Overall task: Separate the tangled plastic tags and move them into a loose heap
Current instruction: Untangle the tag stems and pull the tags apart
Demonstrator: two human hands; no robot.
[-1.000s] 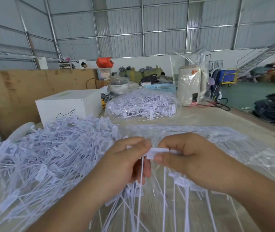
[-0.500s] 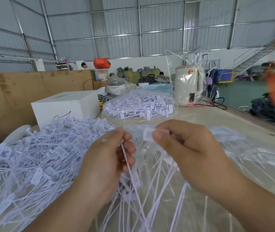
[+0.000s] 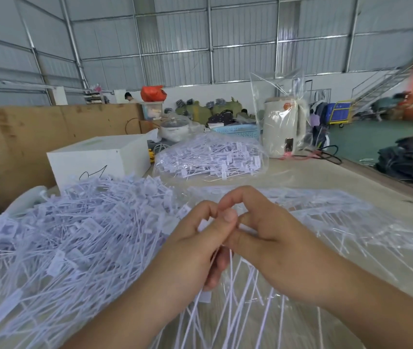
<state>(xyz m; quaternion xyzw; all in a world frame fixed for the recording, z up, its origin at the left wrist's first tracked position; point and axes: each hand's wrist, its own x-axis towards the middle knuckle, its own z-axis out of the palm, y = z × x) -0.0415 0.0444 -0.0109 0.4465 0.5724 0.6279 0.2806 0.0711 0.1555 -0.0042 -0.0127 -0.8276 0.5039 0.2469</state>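
Observation:
A big loose heap of white plastic tags (image 3: 69, 243) covers the left of the table. My left hand (image 3: 195, 248) and my right hand (image 3: 271, 238) meet at the centre, fingertips together, and both pinch a bunch of tags (image 3: 233, 298) whose thin strips hang down under the hands. The tag heads are hidden between my fingers. More tags lie inside a clear plastic bag (image 3: 351, 222) spread flat on the right.
A second bag of tags (image 3: 210, 159) lies farther back at centre. A white box (image 3: 97, 159) stands behind the heap, and a bagged beige kettle (image 3: 283, 127) with a black cable stands at the back right. A plywood board walls the left.
My hands have come together: the right hand, which held a tag head apart from the left, now touches the left fingertips. The hanging strips have gathered under both hands.

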